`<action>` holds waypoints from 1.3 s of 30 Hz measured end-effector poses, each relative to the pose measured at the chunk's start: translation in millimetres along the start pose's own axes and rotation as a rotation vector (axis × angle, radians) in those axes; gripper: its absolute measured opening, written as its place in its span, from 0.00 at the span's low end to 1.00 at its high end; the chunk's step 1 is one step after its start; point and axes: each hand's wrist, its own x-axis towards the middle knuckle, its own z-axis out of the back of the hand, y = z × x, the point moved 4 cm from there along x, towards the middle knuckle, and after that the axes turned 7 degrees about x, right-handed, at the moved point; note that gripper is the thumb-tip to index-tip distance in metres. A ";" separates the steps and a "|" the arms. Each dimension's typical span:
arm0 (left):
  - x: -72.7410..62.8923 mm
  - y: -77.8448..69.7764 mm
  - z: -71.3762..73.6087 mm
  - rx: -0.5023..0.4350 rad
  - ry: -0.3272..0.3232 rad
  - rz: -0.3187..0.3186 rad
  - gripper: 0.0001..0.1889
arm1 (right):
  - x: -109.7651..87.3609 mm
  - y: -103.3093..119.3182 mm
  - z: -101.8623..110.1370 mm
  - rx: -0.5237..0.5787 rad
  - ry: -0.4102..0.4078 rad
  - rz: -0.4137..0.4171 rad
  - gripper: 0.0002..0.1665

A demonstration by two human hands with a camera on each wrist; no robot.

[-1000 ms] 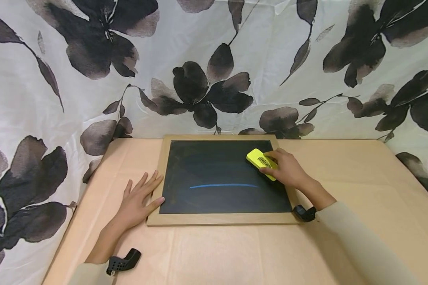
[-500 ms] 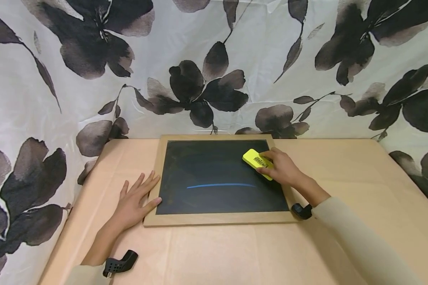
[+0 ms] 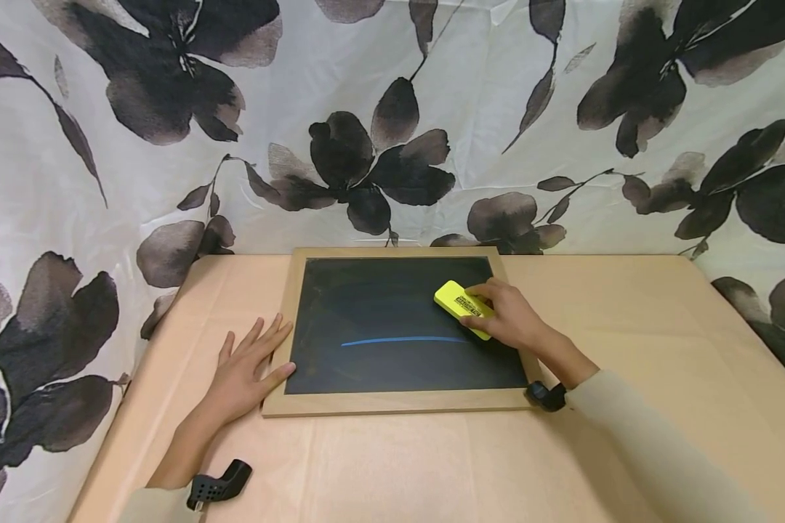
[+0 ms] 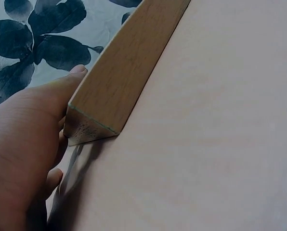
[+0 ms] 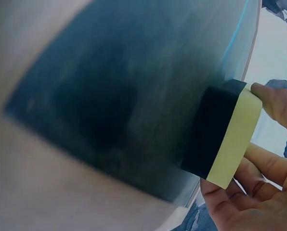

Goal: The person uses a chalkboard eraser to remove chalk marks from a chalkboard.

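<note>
A small chalkboard (image 3: 379,305) in a light wooden frame lies on the table, a single blue line (image 3: 399,339) drawn across its dark surface. My right hand (image 3: 506,312) grips a yellow eraser (image 3: 454,299) between thumb and fingers over the board's right half. In the right wrist view the eraser (image 5: 234,139) shows a dark pad facing the board. With fingers spread, my left hand (image 3: 245,370) rests at the board's left edge, thumb on the frame. The left wrist view shows that thumb against the frame's corner (image 4: 97,120), the other fingers beside it.
A pale wooden table (image 3: 392,465) extends around the board. Behind it hangs a white cloth (image 3: 248,87) with dark flowers. A black device (image 3: 219,485) sits on the left wrist, another black device (image 3: 546,396) on the right.
My right hand has moved the eraser a little left and toward me, nearer the blue line's right end. The left hand stays at the frame. The whole view has shifted slightly.
</note>
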 end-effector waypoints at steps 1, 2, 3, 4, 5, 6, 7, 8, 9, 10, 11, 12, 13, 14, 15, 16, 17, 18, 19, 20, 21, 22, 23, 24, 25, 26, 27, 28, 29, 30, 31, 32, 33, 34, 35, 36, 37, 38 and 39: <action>-0.1 0.0 -0.2 0.000 0.001 0.001 0.37 | 0.0 1.6 -0.8 -0.002 0.000 0.001 0.32; -0.1 -0.1 -0.4 0.000 0.001 0.001 0.37 | 0.0 2.8 -1.5 -0.006 -0.002 0.002 0.32; 0.0 -0.2 -0.5 0.000 0.001 0.001 0.37 | -0.1 3.8 -2.2 -0.009 -0.003 0.001 0.32; 0.0 -0.3 -0.6 0.000 0.000 0.001 0.37 | -0.3 4.8 -2.8 -0.014 -0.002 -0.001 0.32; 0.0 -0.5 -0.6 -0.001 0.001 0.000 0.37 | -0.5 5.8 -3.4 -0.018 -0.002 -0.001 0.33; 0.1 -0.7 -0.6 0.001 0.001 0.000 0.37 | -0.6 7.1 -3.9 -0.019 -0.002 -0.002 0.33; 0.1 -1.0 -0.6 0.001 0.002 0.000 0.37 | -0.8 7.7 -4.6 -0.018 -0.003 -0.003 0.33; 0.2 -1.2 -0.4 0.003 0.003 0.000 0.37 | -0.9 8.5 -5.2 -0.017 -0.003 -0.004 0.33; 0.2 -1.4 -0.3 0.004 0.004 0.000 0.37 | -1.1 9.3 -5.8 -0.015 -0.003 -0.008 0.33; 0.3 -1.6 -0.1 0.004 0.004 0.000 0.37 | -1.1 10.2 -6.5 -0.017 -0.006 -0.011 0.33; 0.3 -1.9 0.2 0.004 0.004 -0.001 0.37 | -1.2 11.2 -7.3 -0.019 -0.007 -0.013 0.33; 0.4 -2.0 0.3 0.005 0.003 -0.002 0.37 | -1.1 12.5 -8.2 -0.022 -0.008 -0.016 0.34; 0.4 -2.2 0.6 0.004 0.002 -0.003 0.37 | -1.1 14.0 -9.3 -0.026 -0.009 -0.018 0.34; 0.4 -2.3 0.9 0.005 -0.001 -0.005 0.37 | -0.9 16.0 -10.3 -0.031 -0.009 -0.020 0.34; 0.5 -2.4 1.1 0.005 -0.003 -0.005 0.37 | -0.7 18.2 -11.3 -0.033 -0.009 -0.023 0.34; 0.5 -2.4 1.2 0.004 -0.004 -0.006 0.37 | -0.5 20.4 -12.3 -0.038 -0.008 -0.024 0.34; 0.4 -2.4 1.3 0.002 -0.004 -0.005 0.37 | -0.2 22.7 -13.3 -0.037 -0.005 -0.026 0.34; 0.4 -2.3 1.3 0.002 -0.005 -0.006 0.37 | 0.2 25.1 -14.4 -0.035 -0.002 -0.030 0.35; 0.3 -2.4 1.4 0.000 -0.005 -0.005 0.37 | 0.8 27.1 -15.6 -0.032 0.002 -0.033 0.35; 0.4 -2.4 1.4 -0.002 -0.005 -0.004 0.37 | 1.4 29.1 -16.6 -0.028 0.005 -0.040 0.35; 0.5 -2.4 1.3 -0.003 -0.004 -0.004 0.37 | 2.1 30.8 -17.7 -0.023 0.009 -0.045 0.35; 0.7 -2.4 1.0 -0.003 -0.004 -0.005 0.36 | 3.0 31.9 -18.9 -0.021 0.013 -0.048 0.35; 0.9 -2.4 0.9 -0.004 -0.005 -0.005 0.36 | 4.1 33.7 -20.0 -0.014 0.017 -0.051 0.35; 1.2 -2.5 0.9 -0.003 -0.005 -0.005 0.36 | 5.2 35.6 -21.2 -0.011 0.021 -0.052 0.35; 1.4 -2.4 0.8 -0.002 -0.005 -0.004 0.36 | 6.5 37.1 -22.5 -0.011 0.024 -0.054 0.35; 1.6 -2.3 0.7 0.000 -0.006 -0.004 0.36 | 7.8 38.5 -23.9 -0.012 0.026 -0.054 0.35; 1.8 -2.3 0.7 0.000 -0.007 -0.004 0.36 | 9.3 40.1 -25.5 -0.013 0.028 -0.054 0.35; 1.9 -2.4 0.6 0.001 -0.009 -0.005 0.36 | 10.8 41.8 -27.1 -0.014 0.030 -0.056 0.35; 2.0 -2.6 0.8 0.001 -0.011 -0.005 0.36 | 12.2 43.9 -28.8 -0.013 0.032 -0.058 0.35; 2.1 -2.8 0.7 0.001 -0.011 -0.005 0.36 | 13.7 45.5 -30.7 -0.013 0.033 -0.059 0.35; 2.1 -2.9 0.8 0.000 -0.013 -0.005 0.36 | 15.2 47.4 -32.5 -0.011 0.032 -0.060 0.35; 2.1 -3.1 0.8 0.000 -0.014 -0.005 0.36 | 16.6 49.7 -34.2 -0.006 0.032 -0.059 0.35; 2.1 -3.2 0.7 0.000 -0.015 -0.005 0.36 | 18.2 52.3 -35.9 -0.003 0.032 -0.059 0.35; 2.3 -3.4 0.6 0.000 -0.014 -0.005 0.36 | 19.7 55.1 -37.4 -0.001 0.033 -0.054 0.35; 2.3 -3.3 0.5 0.000 -0.012 -0.004 0.36 | 21.2 57.6 -39.0 0.000 0.035 -0.052 0.35; 2.4 -3.4 0.5 0.000 -0.011 -0.004 0.36 | 22.7 60.0 -40.5 0.000 0.037 -0.050 0.35; 2.5 -3.3 0.5 0.001 -0.011 -0.004 0.36 | 24.2 62.5 -41.9 -0.001 0.038 -0.048 0.34; 2.6 -3.2 0.5 0.001 -0.010 -0.003 0.36 | 25.6 64.7 -43.4 -0.003 0.040 -0.049 0.34; 2.7 -3.0 0.6 0.001 -0.010 -0.003 0.36 | 26.9 66.5 -44.8 -0.008 0.043 -0.051 0.34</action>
